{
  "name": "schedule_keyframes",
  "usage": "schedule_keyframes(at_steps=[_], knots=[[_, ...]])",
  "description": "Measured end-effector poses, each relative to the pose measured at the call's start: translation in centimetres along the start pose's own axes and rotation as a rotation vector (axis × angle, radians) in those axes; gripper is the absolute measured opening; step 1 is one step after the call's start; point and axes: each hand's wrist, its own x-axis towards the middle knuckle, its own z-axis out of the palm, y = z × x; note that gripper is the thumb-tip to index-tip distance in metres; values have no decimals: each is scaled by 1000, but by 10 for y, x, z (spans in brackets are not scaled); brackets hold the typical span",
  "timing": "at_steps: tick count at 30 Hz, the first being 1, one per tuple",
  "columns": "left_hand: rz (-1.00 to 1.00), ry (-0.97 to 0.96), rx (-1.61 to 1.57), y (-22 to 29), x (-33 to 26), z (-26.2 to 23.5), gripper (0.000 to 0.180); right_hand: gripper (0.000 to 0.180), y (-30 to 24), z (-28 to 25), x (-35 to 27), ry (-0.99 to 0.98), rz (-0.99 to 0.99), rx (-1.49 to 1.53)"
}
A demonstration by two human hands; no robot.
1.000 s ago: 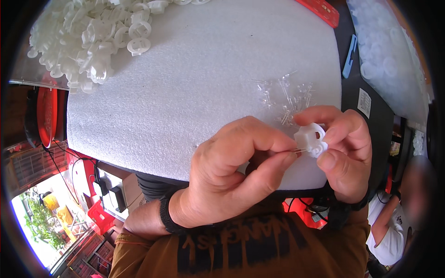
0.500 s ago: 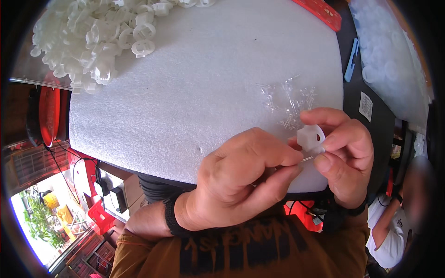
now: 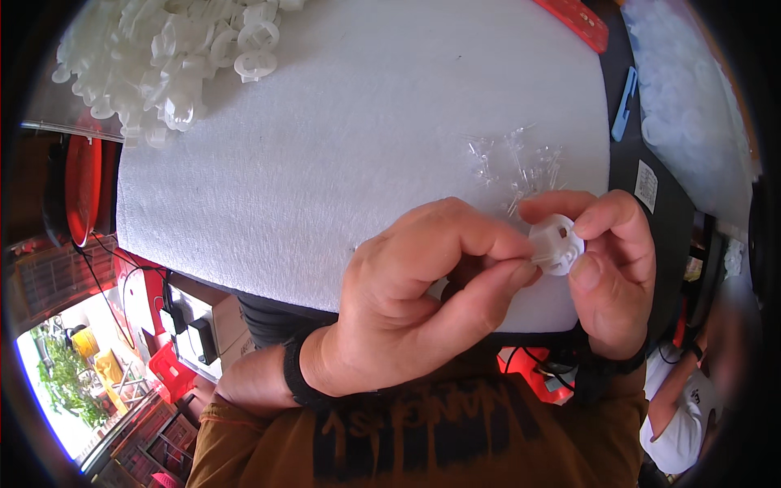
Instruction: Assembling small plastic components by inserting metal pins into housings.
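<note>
The right hand (image 3: pixel 606 272) grips a small round white plastic disc (image 3: pixel 557 244) over the near desk (image 3: pixel 366 163) edge while the left hand (image 3: pixel 415 301) pinches a thin clear pin (image 3: pixel 543 259) against it, so insertion seems underway, needing careful alignment.

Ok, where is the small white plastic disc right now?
In the head view, the white plastic disc sits right of centre, pinched between the right hand and left hand, just below the clear plastic pins.
</note>
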Motion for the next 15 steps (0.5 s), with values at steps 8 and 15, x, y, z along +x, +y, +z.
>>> schedule_keyframes(at_steps=[8,15], knots=[[0,-13,5,-1,0,0,13,27,2,0,-1,-11,-6,19],[-34,6,-36,2,2,1,11,26,2,2,-1,-7,9,37]])
